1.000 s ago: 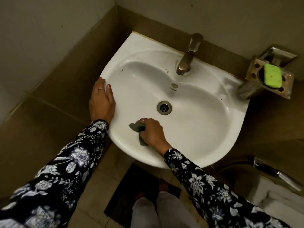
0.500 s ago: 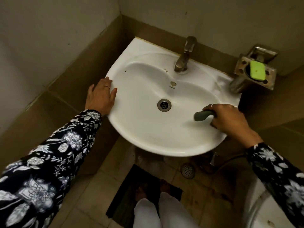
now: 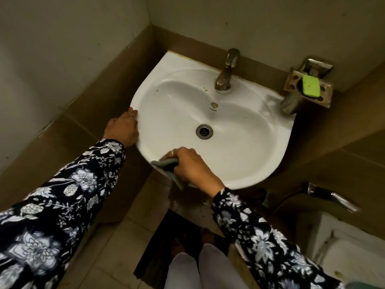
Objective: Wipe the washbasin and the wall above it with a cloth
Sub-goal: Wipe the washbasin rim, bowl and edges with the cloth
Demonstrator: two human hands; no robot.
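A white washbasin (image 3: 239, 155) is fixed in the corner, with a metal tap (image 3: 226, 73) at its back and a drain (image 3: 204, 131) in the bowl. My right hand (image 3: 191, 165) grips a grey-green cloth (image 3: 168, 166) pressed on the front left rim of the basin; one end of the cloth hangs over the edge. Resting flat against the basin's left rim is my left hand (image 3: 124, 130), holding nothing. The wall (image 3: 270, 28) above the basin is pale, with brown tiles below it.
A metal soap dish (image 3: 308, 86) with a green soap bar (image 3: 311, 86) hangs on the wall at the right of the basin. A hand sprayer (image 3: 333, 197) and a white toilet (image 3: 350, 247) are at the lower right. A dark mat (image 3: 166, 247) lies under my feet.
My right hand has swept the cloth from the basin's right side back to the front left rim. My left hand stayed on the left rim. The camera view shifted a little.
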